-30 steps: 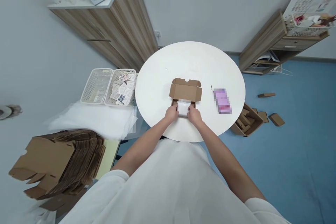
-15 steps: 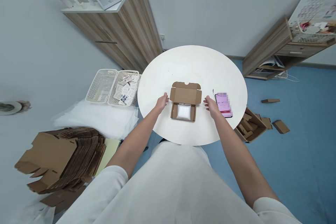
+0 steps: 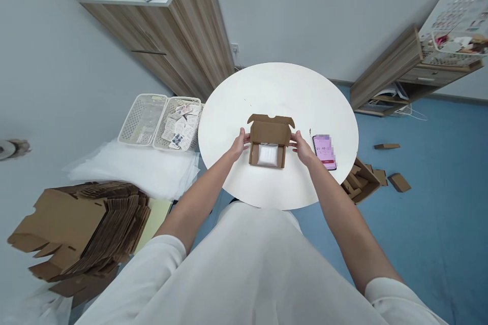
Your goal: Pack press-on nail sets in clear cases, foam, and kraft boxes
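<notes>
A small brown cardboard box [image 3: 270, 130] stands on the white round table [image 3: 229, 96], its lid tilted up and its side flaps folded inward. Inside lies a white wrapped packet [image 3: 268, 154]. My left hand [image 3: 239, 144] is at the left side of the lid, fingers against the flap. On the opposite side, my right hand [image 3: 301, 147] holds the right flap with its fingertips. Both hands have the lid between them. A phone [image 3: 324, 152] with a lit pink screen lies just right of my right hand.
Two white baskets, one with cards [image 3: 179, 124], stand left of the table. Beside them are white sheets [image 3: 133, 170] and a stack of flat cardboard [image 3: 72, 228]. A carton of small boxes [image 3: 360, 180] sits on the floor at right, with loose boxes [image 3: 399, 182] nearby.
Both hands have moved inward from beside the box to its lid flaps. The lid has risen from lying back to a steeper tilt, and its side flaps have turned inward.
</notes>
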`<control>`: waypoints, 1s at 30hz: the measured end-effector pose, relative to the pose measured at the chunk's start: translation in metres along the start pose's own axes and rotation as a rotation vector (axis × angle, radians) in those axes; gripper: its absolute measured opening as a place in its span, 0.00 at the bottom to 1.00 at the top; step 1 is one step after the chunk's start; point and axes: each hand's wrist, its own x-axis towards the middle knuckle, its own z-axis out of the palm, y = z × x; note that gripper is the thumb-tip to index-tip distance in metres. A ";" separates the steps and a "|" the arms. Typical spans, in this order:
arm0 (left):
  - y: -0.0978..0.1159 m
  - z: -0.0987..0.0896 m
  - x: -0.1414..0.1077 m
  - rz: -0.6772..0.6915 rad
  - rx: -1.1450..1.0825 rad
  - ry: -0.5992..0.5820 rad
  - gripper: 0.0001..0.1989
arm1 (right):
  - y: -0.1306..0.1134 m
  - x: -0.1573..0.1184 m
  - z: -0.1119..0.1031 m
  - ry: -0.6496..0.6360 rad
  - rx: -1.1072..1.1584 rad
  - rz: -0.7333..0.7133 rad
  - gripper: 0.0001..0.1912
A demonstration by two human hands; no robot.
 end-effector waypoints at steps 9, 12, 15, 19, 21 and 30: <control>-0.013 -0.017 -0.017 -0.103 0.018 -0.084 0.39 | 0.016 -0.023 -0.003 -0.063 0.061 0.033 0.35; -0.010 -0.022 -0.021 -0.140 0.041 -0.112 0.35 | 0.006 -0.031 -0.008 -0.127 -0.029 0.079 0.32; -0.006 -0.024 -0.025 -0.174 0.107 -0.170 0.29 | -0.002 -0.036 -0.008 -0.163 -0.110 0.125 0.27; -0.012 -0.019 -0.029 -0.173 0.232 -0.197 0.24 | 0.006 -0.039 0.002 -0.124 -0.200 0.110 0.24; -0.021 -0.015 -0.032 -0.135 0.338 -0.121 0.28 | 0.020 -0.041 0.009 -0.054 -0.277 0.066 0.25; -0.067 0.002 -0.046 -0.046 0.690 0.161 0.38 | 0.078 -0.049 0.033 0.173 -0.572 0.031 0.35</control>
